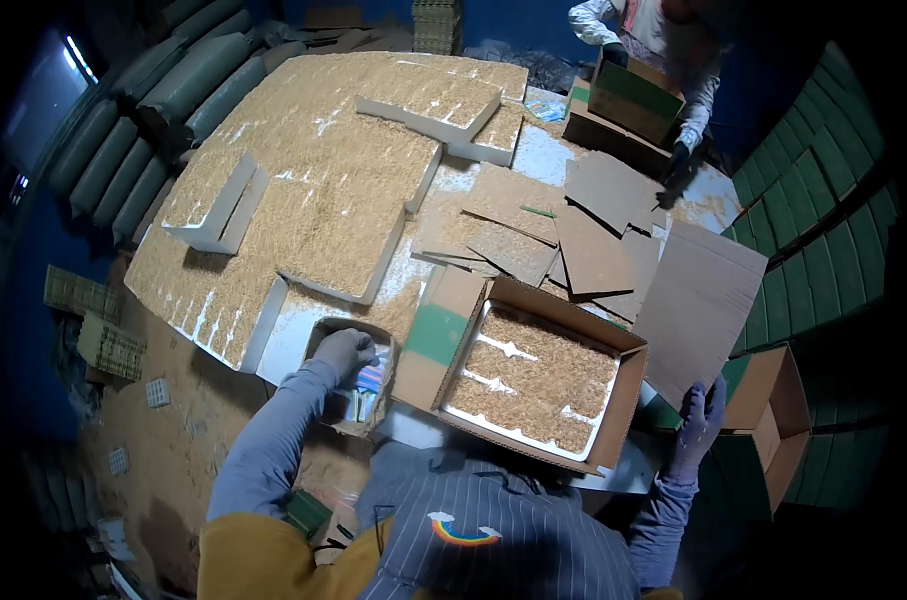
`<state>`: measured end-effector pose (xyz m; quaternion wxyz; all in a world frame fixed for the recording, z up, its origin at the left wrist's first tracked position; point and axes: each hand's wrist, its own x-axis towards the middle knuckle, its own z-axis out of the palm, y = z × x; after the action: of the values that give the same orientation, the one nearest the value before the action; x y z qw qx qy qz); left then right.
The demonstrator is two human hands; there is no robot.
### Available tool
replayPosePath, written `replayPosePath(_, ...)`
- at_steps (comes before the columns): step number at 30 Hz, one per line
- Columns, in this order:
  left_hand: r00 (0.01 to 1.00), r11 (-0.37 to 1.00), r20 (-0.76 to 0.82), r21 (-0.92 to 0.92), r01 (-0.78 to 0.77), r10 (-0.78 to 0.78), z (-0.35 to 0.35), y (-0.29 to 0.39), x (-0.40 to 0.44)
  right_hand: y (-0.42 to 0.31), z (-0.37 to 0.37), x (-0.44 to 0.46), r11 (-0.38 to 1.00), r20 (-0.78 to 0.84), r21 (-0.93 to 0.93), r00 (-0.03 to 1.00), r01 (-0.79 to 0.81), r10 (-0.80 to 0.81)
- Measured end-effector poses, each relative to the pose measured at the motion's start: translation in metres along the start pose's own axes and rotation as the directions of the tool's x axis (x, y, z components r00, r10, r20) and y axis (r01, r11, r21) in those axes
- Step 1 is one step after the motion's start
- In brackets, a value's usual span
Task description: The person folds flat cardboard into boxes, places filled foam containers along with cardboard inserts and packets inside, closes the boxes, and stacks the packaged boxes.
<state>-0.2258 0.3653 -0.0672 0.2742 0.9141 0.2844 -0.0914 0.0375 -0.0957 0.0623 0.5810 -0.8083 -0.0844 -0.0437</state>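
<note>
My left hand (344,352), in a grey glove, reaches into a small cardboard box (321,405) that holds coloured packets (371,375). Its fingertips are bent down at the packets, and what they hold, if anything, is hidden. At the right, my right hand (704,415), also gloved, grips the lower edge of a flat cardboard sheet (702,300). Between my hands an open carton (629,405) holds a white tray (596,415) filled with brown shavings-like material. The carton's left flap, with a green band (436,333), lies folded outward.
Trays of the same material (304,130) cover the table's left and back. Loose cardboard sheets (594,250) lie behind the carton. A co-worker (664,40) handles a box (634,100) at the back right. Another open carton (769,425) stands at my right beside stacked green boxes (824,200).
</note>
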Motion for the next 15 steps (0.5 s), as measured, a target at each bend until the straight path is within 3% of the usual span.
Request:
replayPosePath(2,0.997,0.991,-0.079,-0.136,0.013,-0.024,-0.018,0.007,-0.002,-0.005,-0.006,-0.007,0.999,-0.071,0.034,0.997,0.024,-0.022)
replayPosePath(4,0.912,0.917,-0.411,-0.369,-0.148,-0.018,-0.057,0.063,-0.022,-0.005,-0.009,-0.015,0.998,-0.164,0.052,0.986,0.04,-0.031)
replayPosePath(5,0.914,0.906,-0.405,-0.381,-0.184,0.015,-0.075,0.099,-0.035,-0.002,-0.011,-0.017,0.956,-0.158,-0.161,0.949,0.246,-0.271)
replayPosePath(6,0.916,0.89,-0.399,-0.401,-0.217,0.044,-0.084,0.136,-0.045,-0.012,-0.008,-0.019,0.873,-0.069,-0.28,0.899,0.399,-0.432)
replayPosePath(8,0.896,0.864,-0.286,-0.284,-0.417,0.338,-0.069,0.19,-0.05,-0.041,0.009,-0.026,0.672,0.131,-0.36,0.748,0.648,-0.651)
replayPosePath(9,0.818,0.833,-0.244,-0.06,-0.549,0.521,-0.051,0.199,-0.045,-0.052,0.018,-0.028,0.52,0.302,-0.407,0.649,0.75,-0.699)
replayPosePath(10,0.77,0.808,-0.268,0.06,-0.586,0.579,-0.048,0.211,-0.048,-0.059,0.022,-0.029,0.356,0.473,-0.417,0.534,0.836,-0.701)
replayPosePath(12,0.815,0.876,-0.338,0.07,-0.478,0.471,-0.066,0.205,-0.053,-0.062,0.02,-0.033,0.235,0.834,-0.292,0.367,0.927,-0.412)
replayPosePath(14,0.827,0.945,-0.524,-0.117,-0.306,0.203,-0.092,0.215,-0.063,-0.06,0.031,-0.042,0.257,0.915,-0.145,0.228,0.955,-0.332)
replayPosePath(15,0.812,0.918,-0.5,-0.076,-0.389,0.302,-0.092,0.22,-0.061,-0.047,0.036,-0.047,0.28,0.932,-0.049,0.144,0.959,-0.331)
